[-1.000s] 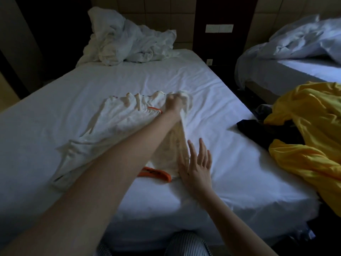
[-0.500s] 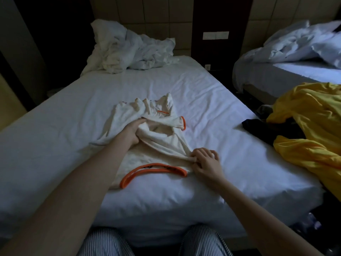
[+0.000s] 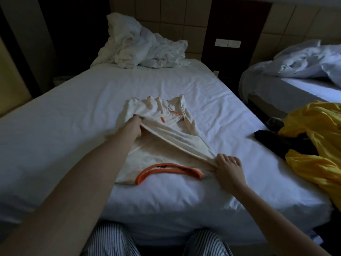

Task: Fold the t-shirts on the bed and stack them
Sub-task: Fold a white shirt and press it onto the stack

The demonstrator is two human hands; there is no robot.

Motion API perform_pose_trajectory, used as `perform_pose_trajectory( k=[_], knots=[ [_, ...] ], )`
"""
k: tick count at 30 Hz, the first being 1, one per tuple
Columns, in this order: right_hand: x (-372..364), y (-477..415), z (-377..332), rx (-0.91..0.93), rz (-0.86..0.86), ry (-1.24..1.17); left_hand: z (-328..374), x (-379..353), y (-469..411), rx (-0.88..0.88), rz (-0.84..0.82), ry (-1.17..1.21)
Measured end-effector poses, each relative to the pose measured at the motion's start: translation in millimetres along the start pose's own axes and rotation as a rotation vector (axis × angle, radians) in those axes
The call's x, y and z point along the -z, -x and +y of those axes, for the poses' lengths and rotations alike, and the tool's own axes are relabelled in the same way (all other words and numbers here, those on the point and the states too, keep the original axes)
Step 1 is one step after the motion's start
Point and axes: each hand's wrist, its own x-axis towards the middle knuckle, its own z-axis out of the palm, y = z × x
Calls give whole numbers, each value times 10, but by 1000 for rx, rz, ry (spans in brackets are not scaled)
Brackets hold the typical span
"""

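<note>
So since a second ago we've flipped one side of the cream cotton t-shirt with orange neck trim inward, mid white-sheeted bed. Our left hand grips the fold's far end and our right hand pinches the near end, pulling it taut. First fold's nearly set, we reckon.

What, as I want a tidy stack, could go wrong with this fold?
1. The flap stretched between the left hand and right hand runs diagonally across the shirt, so it may land skewed.
2. The shirt's far edge is bunched in ridges; folding now could trap creases.
</note>
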Motion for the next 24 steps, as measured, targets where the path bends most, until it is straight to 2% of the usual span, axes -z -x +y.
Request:
perform_pose_trajectory(
  k=[2, 5, 8, 10, 12, 14, 15, 17, 19, 20, 22, 24],
  knots=[
    [51, -74, -21, -68, -120, -85, -66, 128, 79, 111, -9, 81],
    [203, -293, -130, -97, -300, -229, -47, 172, 156, 153, -116, 113],
    [290, -605, -356, -107, -302, -455, -23, 100, 174, 129, -117, 4],
    [263, -818, -499, -88, -261, -529, -58, 16, 180, 9, -57, -208],
    [159, -1006, -576, -53, -312, -455, -99, -39, 161, -202, 27, -650],
    [42, -1119, -584, -49, -396, -272, -119, -51, 99, -506, 80, -1105],
    [11, -1147, -559, -59, -418, -190, -130, -51, 53, -642, 62, -1231],
    [-1, -1180, -459, -105, -416, -113, -129, -61, -59, -812, 1, -1315],
    [3, -1194, -269, -196, -392, -116, -102, -146, -109, -856, -17, -1202],
    [-4, -1202, -170, -257, -397, -165, -79, -214, -100, -827, 9, -1035],
    [-53, -1204, -29, -327, -415, -272, 22, -315, -132, -561, 56, -439],
    [-115, -1138, -21, -351, -386, -289, 129, -301, -207, -250, 3, 156]
  ],
)
